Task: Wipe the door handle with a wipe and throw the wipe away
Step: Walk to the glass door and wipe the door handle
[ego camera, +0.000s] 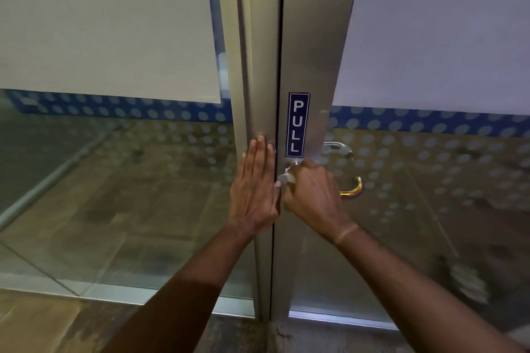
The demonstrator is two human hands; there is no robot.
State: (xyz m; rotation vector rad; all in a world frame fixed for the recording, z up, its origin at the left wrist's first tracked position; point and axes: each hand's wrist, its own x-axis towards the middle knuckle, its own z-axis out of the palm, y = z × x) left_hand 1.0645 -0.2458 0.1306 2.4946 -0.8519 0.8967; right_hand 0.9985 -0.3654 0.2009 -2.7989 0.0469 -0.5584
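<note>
A brass lever door handle (354,188) sticks out of the right door's metal stile; only its curved free end shows past my right hand (314,195). That hand is closed around the handle near its base, with a white wipe (286,178) bunched under the fingers and a corner of it peeking out on the left. My left hand (253,185) lies flat, fingers together and pointing up, against the metal frame (258,80) of the left panel, holding nothing. A second, silver handle (338,147) is visible through the glass on the far side.
A blue "PULL" sign (298,125) is stuck on the stile above the handle. Both glass panels carry frosted film and a blue dotted band (129,110). A brown tiled floor (43,321) runs up to the door's threshold.
</note>
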